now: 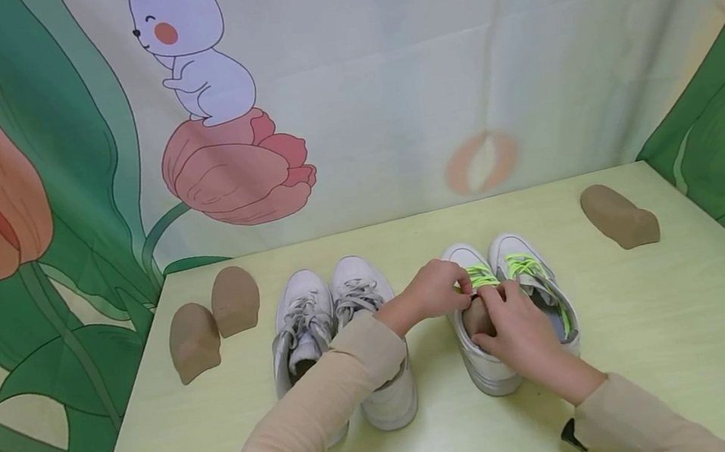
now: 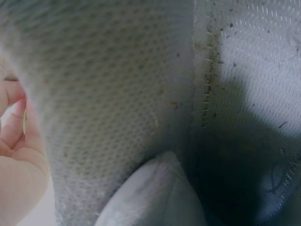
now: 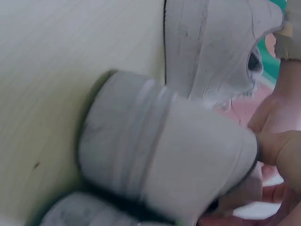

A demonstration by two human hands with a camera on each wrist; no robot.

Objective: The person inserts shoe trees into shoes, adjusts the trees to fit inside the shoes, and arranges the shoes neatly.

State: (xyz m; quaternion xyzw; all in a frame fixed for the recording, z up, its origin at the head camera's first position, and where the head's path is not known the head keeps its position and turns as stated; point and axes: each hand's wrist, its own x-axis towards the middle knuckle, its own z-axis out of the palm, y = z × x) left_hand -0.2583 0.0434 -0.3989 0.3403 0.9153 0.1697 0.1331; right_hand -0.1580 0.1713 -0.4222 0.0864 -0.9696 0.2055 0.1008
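Inside neon-laced sneaker (image 1: 490, 376), brown insert (image 1: 476, 316) lies toe-to-heel; our right hand (image 1: 523, 328), nearer, pinches it, left hand (image 1: 431, 289) grips sneaker up front.

Tabletop backed by a decorated cloth; kind of room unclear
Printed rabbit (image 1: 216, 85) and flowers (image 1: 231, 171) cover the cloth (image 1: 369, 65) behind a pale green table (image 1: 664, 324).

We see a beige left sleeve (image 1: 293, 426), gathered in soft folds behind a smoother, wider cuff (image 1: 370, 347), and a beige right sleeve (image 1: 642, 414) with a small black piece (image 1: 572, 435) at its edge. The left hand (image 1: 431, 289) and right hand (image 1: 522, 327) are bare.
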